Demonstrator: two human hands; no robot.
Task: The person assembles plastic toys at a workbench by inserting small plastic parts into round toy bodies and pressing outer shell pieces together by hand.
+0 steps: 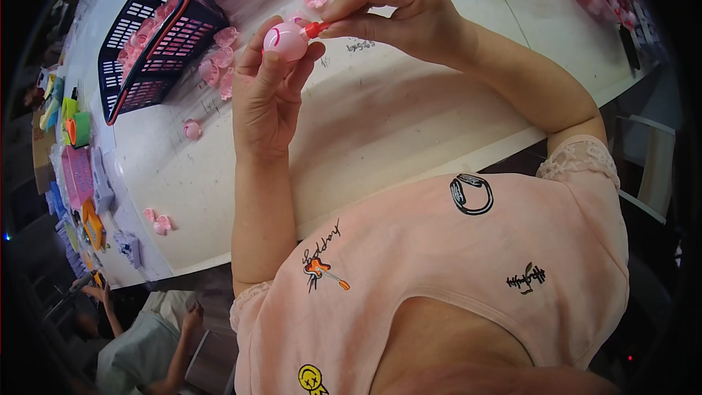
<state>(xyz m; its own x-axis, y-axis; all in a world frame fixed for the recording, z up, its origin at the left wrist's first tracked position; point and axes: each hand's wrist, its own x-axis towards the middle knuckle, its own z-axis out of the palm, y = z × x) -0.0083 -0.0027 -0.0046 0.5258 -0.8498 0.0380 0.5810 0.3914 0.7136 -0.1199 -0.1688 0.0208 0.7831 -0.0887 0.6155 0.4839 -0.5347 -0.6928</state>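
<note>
Left hand point(267, 95) holds a small pink rounded toy piece point(285, 40) between thumb and fingertips, raised above the white counter point(380, 124). Right hand point(398, 11) pinches a thin red-tipped tool point(316, 28), tip touching the piece's right side. Loose pink pieces point(219, 66) lie on the counter beside a dark slotted basket point(157, 25) holding more pink parts.

Left hand point(265, 95) is covering the underside of the round pink plastic toy piece point(285, 41). Right hand point(398, 11) is hiding most of the small red-tipped tool point(316, 28). Dark plastic basket with red rim point(157, 29) is getting cut off at top edge; pink parts inside are blurring together. Clutter along the white table's point(409, 110) left edge is too small to identify.
</note>
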